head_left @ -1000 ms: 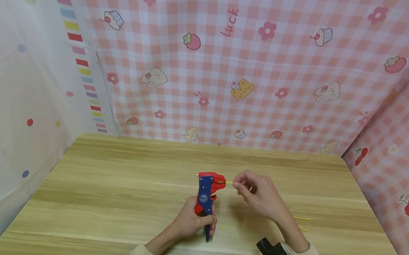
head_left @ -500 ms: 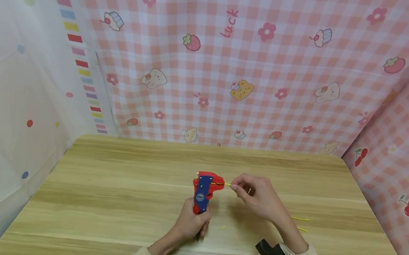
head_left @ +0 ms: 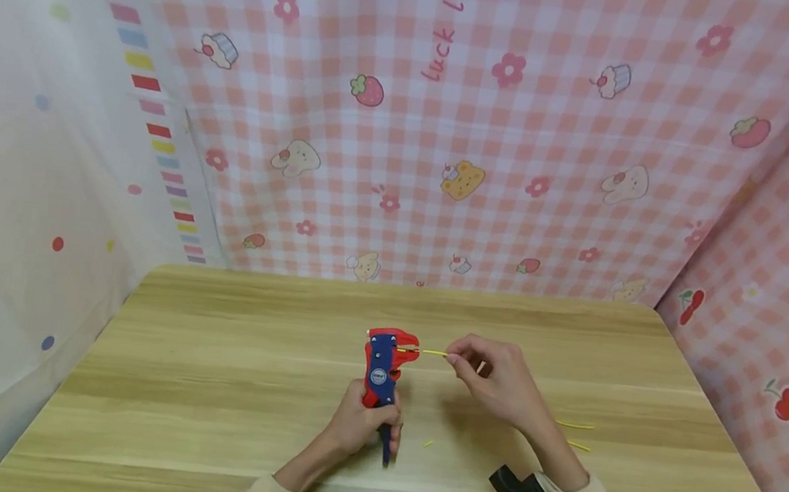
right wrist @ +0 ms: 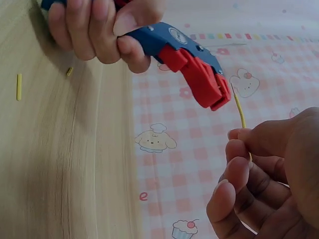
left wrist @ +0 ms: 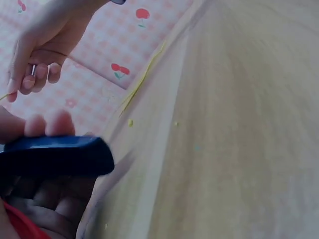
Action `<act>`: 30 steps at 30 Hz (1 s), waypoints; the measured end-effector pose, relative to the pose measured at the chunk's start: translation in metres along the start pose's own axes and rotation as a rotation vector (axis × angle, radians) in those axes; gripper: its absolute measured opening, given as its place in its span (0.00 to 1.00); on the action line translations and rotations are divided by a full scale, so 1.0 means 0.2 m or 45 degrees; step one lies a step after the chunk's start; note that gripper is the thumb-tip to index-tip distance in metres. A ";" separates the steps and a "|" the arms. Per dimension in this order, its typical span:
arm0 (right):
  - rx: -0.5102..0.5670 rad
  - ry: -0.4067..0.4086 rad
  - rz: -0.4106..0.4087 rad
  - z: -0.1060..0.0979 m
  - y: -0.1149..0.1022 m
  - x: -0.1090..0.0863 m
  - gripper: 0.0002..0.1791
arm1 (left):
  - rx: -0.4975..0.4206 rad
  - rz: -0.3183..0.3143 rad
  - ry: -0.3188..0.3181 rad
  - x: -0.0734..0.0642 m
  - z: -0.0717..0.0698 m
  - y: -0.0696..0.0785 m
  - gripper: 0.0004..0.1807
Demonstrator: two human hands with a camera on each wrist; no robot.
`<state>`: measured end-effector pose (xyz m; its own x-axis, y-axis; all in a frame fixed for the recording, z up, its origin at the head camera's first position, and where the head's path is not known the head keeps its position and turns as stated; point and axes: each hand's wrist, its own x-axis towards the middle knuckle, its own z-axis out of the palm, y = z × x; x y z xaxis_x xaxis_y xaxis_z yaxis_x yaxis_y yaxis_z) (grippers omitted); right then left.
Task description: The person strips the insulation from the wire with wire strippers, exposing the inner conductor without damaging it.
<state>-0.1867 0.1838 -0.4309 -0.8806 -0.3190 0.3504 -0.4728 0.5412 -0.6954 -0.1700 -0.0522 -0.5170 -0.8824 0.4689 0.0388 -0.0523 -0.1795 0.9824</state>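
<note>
My left hand [head_left: 356, 420] grips a red and blue wire stripper [head_left: 379, 371] by its handles, its head turned to the right. A short yellow wire [head_left: 434, 353] is pinched between thumb and forefinger of my right hand [head_left: 498, 379]. In the right wrist view the thin, darker tip of the wire [right wrist: 239, 107] stands just apart from the stripper's red nose [right wrist: 204, 84]. A bit of yellow shows within the nose in the head view; what it is, I cannot tell. The left wrist view catches one blue handle [left wrist: 57, 155] beneath my left fingers.
Loose yellow wires [head_left: 579, 447] lie on the wooden table [head_left: 221, 388], partly behind my right forearm. A tiny yellow offcut [head_left: 428, 444] rests between the hands. Pink checked cloth [head_left: 348, 137] hangs along the table's back edge.
The left hand and wire stripper have shifted left, away from the right hand, and more of the yellow wire now shows between them. My right hand has hardly moved.
</note>
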 end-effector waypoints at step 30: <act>-0.010 0.056 0.168 -0.15 0.12 -0.06 0.03 | -0.027 -0.147 0.105 0.00 -0.08 0.03 0.19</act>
<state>-0.1888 0.2234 -0.4322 -0.9356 -0.2103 0.2837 -0.3529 0.5825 -0.7322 -0.1782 -0.0669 -0.5142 -0.9054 0.4148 -0.0900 -0.1646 -0.1476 0.9753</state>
